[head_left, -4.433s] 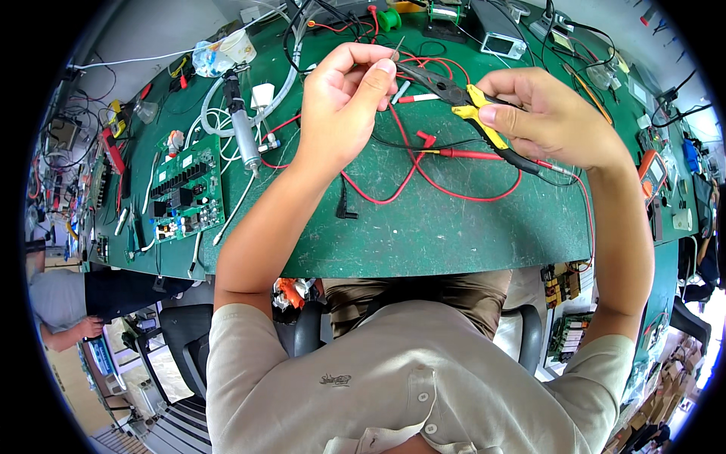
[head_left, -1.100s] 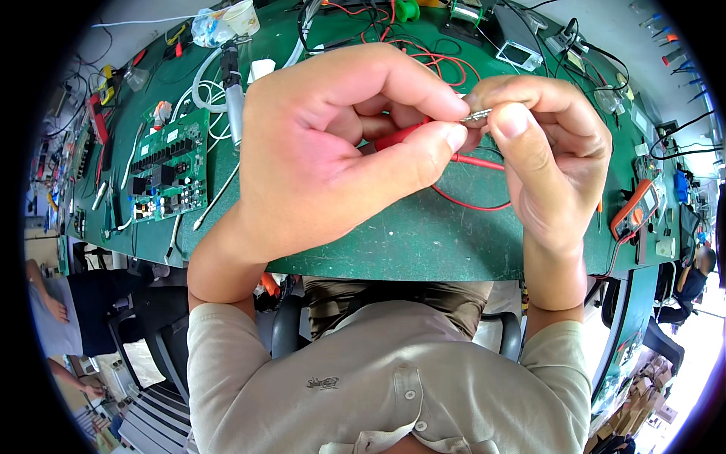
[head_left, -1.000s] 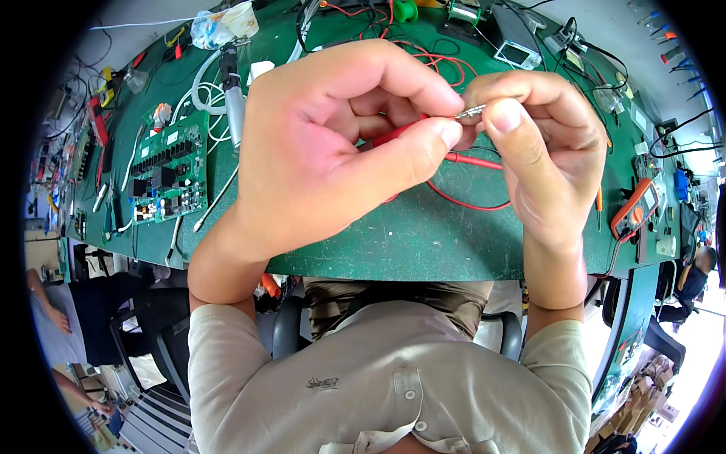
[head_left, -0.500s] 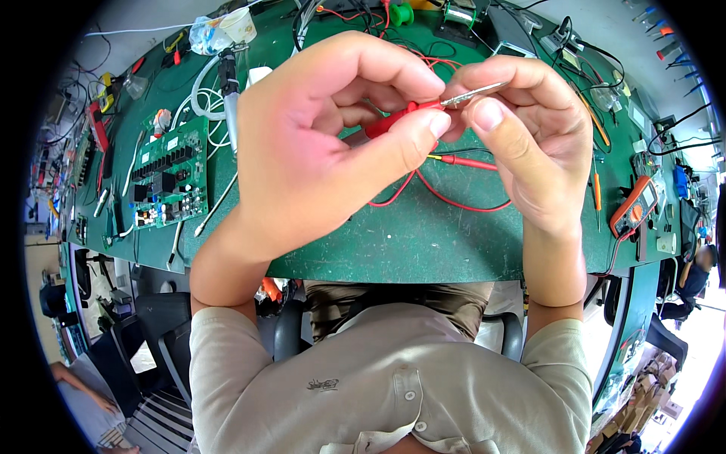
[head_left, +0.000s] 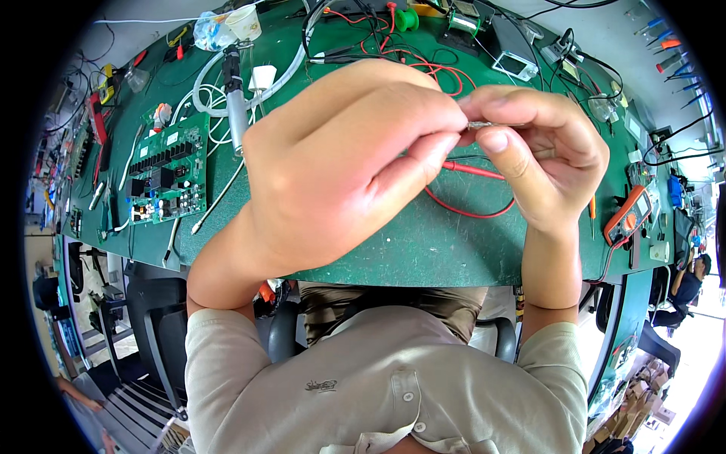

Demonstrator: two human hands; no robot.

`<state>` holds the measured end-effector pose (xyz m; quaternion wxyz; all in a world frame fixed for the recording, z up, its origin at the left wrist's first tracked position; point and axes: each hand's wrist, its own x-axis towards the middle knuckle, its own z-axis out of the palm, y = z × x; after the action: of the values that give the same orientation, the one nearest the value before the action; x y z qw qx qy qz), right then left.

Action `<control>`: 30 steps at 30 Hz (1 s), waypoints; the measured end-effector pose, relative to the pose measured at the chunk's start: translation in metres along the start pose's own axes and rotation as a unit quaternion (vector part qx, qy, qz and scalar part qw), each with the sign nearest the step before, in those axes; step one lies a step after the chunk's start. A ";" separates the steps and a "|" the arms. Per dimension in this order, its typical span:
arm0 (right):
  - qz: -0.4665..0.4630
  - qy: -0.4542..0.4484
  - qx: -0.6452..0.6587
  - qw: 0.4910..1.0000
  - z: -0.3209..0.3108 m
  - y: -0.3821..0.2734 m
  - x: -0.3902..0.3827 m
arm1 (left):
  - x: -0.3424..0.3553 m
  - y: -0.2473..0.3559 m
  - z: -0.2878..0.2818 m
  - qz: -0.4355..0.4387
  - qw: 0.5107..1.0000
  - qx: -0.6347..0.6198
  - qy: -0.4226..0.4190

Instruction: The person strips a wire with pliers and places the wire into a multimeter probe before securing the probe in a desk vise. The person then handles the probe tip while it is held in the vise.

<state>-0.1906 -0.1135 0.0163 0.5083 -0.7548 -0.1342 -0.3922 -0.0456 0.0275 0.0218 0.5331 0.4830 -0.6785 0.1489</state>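
My left hand [head_left: 355, 163] is closed, its back turned up and its thumb pressed against the curled index finger. Its grip hides the red-sleeved part of a thin silvery metal piece [head_left: 478, 125], whose exact kind I cannot make out. The bare metal bridges the small gap between my hands. On its other end, the thumb and index finger of my right hand [head_left: 541, 155] pinch it, the remaining fingers curled behind. Beneath the hands, a red test probe [head_left: 476, 170] and its red lead [head_left: 473, 215] lie on the green bench mat [head_left: 423, 253].
A green circuit board [head_left: 170, 174] lies to the left, near a grey cylindrical tool [head_left: 236, 113] and coiled white tubing. An orange multimeter [head_left: 628, 216] sits at the right edge. Tangled red and black leads, a green spool [head_left: 407, 20] and a paper cup [head_left: 243, 24] stand farther back.
My left hand has rolled over and closed, covering the red sleeve that showed before. My right hand has shifted slightly down and right, still pinching the metal.
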 end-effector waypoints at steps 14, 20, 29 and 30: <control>-0.093 -0.041 -0.184 0.978 0.002 -0.010 0.003 | -0.002 0.002 0.002 0.056 0.997 0.041 0.029; -0.106 -0.034 -0.179 0.978 0.003 -0.006 0.001 | -0.003 0.001 0.005 0.058 0.997 0.033 0.035; -0.066 0.011 -0.181 0.981 0.011 0.000 0.002 | -0.006 -0.001 0.007 0.040 0.999 0.018 0.029; -0.065 0.008 -0.196 0.978 0.012 -0.003 0.002 | -0.007 -0.002 0.001 0.036 0.999 0.015 0.024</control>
<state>-0.1863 -0.1022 0.0176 0.3246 -0.8262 -0.0995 -0.4496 -0.0450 0.0291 0.0145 0.5362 0.4627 -0.6801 0.1893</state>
